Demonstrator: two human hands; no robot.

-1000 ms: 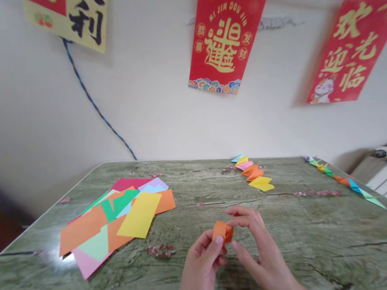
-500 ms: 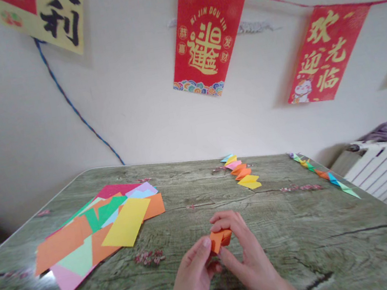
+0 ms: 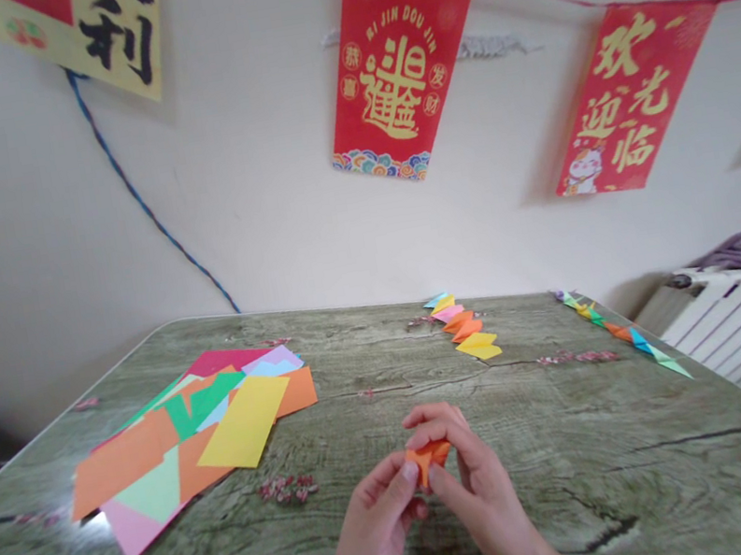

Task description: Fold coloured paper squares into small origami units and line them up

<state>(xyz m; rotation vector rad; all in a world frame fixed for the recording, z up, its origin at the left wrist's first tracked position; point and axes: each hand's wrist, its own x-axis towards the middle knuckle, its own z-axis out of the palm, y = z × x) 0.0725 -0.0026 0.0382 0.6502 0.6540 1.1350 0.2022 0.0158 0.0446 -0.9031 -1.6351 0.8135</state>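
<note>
A small piece of folded orange paper [image 3: 425, 465] is pinched between both hands, just above the near middle of the table. My left hand [image 3: 385, 512] grips its left side, thumb on the front face. My right hand [image 3: 471, 478] holds the right side, with its thumb low on the paper and its fingers curled over the top. The fingers cover part of the paper, so its full folded shape is hidden.
Coloured paper sheets [image 3: 185, 441] lie in an overlapping pile on the left. Several folded paper pieces [image 3: 465, 328] form a row at the back middle. A joined paper chain [image 3: 621, 332] runs along the right edge of the wood-patterned table [image 3: 550, 418], near a white radiator [image 3: 740, 320].
The right thumb has shifted up onto the front of the orange paper, close to the left thumb. The paper is turned a little. Both hands keep hold of it.
</note>
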